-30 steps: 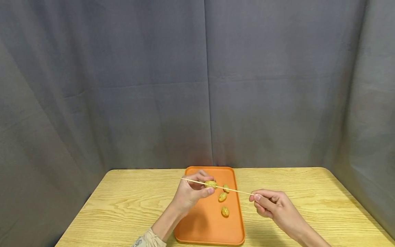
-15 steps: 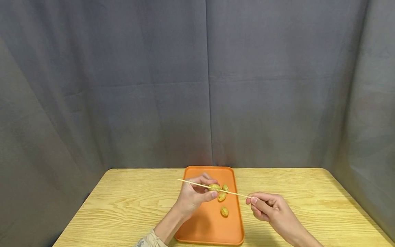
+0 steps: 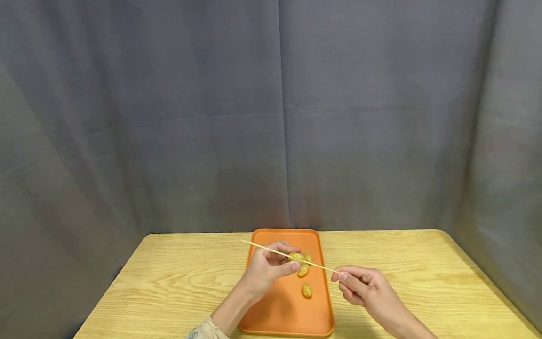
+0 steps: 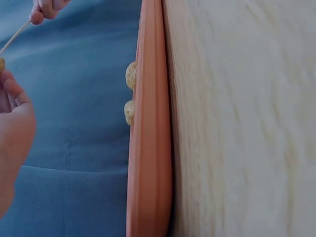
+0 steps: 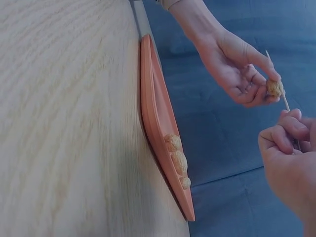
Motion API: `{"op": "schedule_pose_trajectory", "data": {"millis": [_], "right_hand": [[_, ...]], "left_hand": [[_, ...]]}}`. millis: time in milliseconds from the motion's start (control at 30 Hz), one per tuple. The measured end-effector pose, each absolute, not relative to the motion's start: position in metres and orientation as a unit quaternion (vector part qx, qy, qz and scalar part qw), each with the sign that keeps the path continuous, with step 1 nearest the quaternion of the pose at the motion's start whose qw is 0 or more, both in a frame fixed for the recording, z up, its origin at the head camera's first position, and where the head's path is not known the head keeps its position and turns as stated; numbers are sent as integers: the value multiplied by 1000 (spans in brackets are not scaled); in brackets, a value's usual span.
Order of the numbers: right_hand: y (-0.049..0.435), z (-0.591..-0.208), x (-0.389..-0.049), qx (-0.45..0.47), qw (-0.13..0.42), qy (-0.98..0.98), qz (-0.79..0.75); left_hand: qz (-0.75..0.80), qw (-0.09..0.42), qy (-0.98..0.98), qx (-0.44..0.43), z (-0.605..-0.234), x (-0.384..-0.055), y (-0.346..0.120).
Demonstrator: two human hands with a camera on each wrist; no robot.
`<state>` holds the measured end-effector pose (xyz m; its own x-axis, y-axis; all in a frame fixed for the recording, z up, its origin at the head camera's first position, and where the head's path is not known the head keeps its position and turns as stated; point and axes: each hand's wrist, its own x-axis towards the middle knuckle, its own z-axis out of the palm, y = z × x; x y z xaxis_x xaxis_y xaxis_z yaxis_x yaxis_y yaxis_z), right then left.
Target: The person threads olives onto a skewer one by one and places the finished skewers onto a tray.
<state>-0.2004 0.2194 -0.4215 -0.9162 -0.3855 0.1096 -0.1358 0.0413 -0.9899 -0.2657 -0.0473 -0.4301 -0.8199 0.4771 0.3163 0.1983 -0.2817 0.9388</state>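
My left hand pinches a small oval, wrinkled golden-brown piece of food between thumb and fingers, above the tray. A thin wooden skewer runs through that piece, with its free pointed end sticking out past the left hand. At the other end of the skewer, the thumb and fingers of my right hand hold it, to the right of the tray. On the orange tray lie 3 similar pieces, among them the nearest one; the held piece partly covers the far ones in the head view. The right wrist view shows the tray pieces in a row.
The tray lies lengthwise on a light wood-grain table, its far end near the table's back edge. Grey curtains hang behind the table and along both sides.
Both hands have shifted slightly with the skewer and the threaded piece, the right hand moving left, closer to the left hand. More of the skewer shows left of the piece.
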Motion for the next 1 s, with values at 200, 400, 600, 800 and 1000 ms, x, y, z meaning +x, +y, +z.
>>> {"op": "schedule_pose_trajectory", "data": {"millis": [200,400,600,800,1000], "right_hand": [[224,-426,-205,-208,73,682,-697],[234,-423,-210,-223,37,669,-708],[245,-423,-217,-181,4,691,-700],[251,-430,-225,-150,-2,697,-702],[251,-440,-229,-141,5,698,-702]], "left_hand": [[741,122,605,264,-430,-272,-46],[732,123,630,227,-437,-277,-44],[664,150,715,161,-446,-270,-40],[606,182,753,181,-444,-262,-40],[492,125,823,254,-447,-263,-39]]}}
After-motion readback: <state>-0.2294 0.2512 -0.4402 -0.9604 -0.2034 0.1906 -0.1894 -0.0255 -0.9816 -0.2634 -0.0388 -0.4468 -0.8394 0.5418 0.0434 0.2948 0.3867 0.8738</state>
